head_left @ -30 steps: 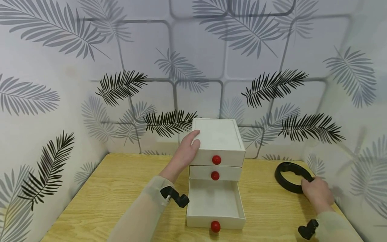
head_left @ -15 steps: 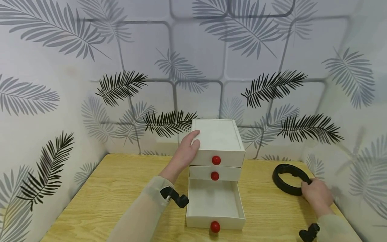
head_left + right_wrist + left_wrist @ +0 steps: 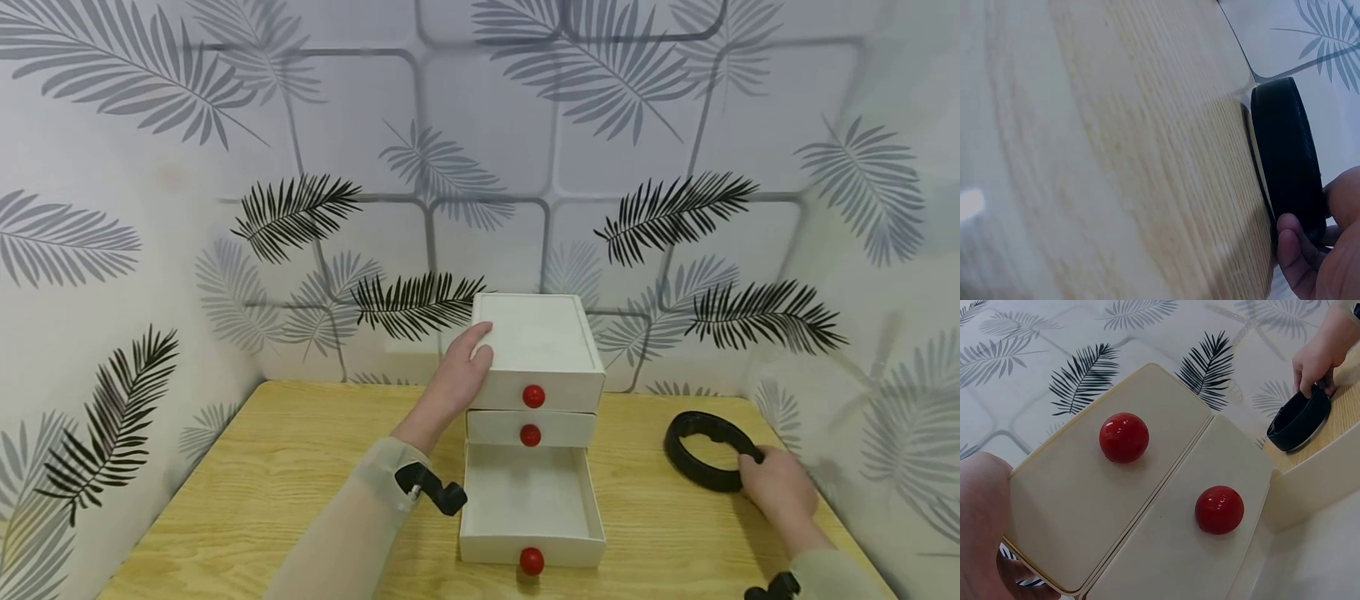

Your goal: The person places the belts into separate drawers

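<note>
A white drawer box [image 3: 536, 333] with round red knobs stands mid-table. Its bottom drawer [image 3: 532, 500] is pulled out, with nothing visible inside; the two upper drawers are in. My left hand [image 3: 459, 375] grips the box's upper left edge, and in the left wrist view its fingers run down the box's side, partly hidden. At the right, my right hand [image 3: 780, 487] holds a black ring [image 3: 705, 475] with a wide band by its near right side. The right wrist view has thumb and fingers pinching the ring [image 3: 1288, 156] close to the wooden surface; whether it touches is unclear.
The wood-grain table [image 3: 315, 483] backs onto a leaf-patterned wall [image 3: 480, 150], with walls at both sides too. Beyond the table's right edge, the side wall is close to my right hand. The pulled-out drawer juts toward me between my arms.
My right hand has moved a little left and toward me, carrying the black ring along. The left hand keeps its place on the drawer box, and the drawers stay as they were.
</note>
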A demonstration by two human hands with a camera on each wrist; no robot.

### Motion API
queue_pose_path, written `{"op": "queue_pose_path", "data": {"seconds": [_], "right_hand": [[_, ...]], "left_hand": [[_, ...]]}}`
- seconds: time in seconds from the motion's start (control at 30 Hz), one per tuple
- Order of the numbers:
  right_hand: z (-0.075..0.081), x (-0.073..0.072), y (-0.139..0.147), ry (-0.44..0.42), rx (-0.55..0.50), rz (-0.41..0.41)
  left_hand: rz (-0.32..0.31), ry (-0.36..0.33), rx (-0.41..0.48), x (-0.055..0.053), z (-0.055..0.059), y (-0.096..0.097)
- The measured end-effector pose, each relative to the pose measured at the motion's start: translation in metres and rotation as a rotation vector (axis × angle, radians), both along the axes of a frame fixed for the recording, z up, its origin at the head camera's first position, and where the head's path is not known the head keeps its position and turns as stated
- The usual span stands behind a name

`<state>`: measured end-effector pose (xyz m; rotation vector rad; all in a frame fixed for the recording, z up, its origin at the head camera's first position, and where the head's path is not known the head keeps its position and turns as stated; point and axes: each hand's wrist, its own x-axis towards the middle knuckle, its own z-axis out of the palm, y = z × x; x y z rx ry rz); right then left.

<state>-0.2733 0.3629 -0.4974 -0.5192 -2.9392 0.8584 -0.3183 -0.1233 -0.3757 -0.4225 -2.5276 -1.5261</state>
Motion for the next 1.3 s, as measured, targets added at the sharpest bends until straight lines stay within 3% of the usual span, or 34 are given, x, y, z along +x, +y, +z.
{"op": "queue_pose_path", "data": {"seconds": [0.63, 1.3], "right_hand": [[0.009, 0.018, -0.019, 0.019, -0.033, 0.104], [0.044, 0.036, -0.058, 0.023, -0.132, 0.180]], "left_hand": [[0.010, 0.009, 0.002, -0.001, 0.000, 0.001], [-0.006, 0.027, 0.019, -0.001, 0.000, 0.001]]}}
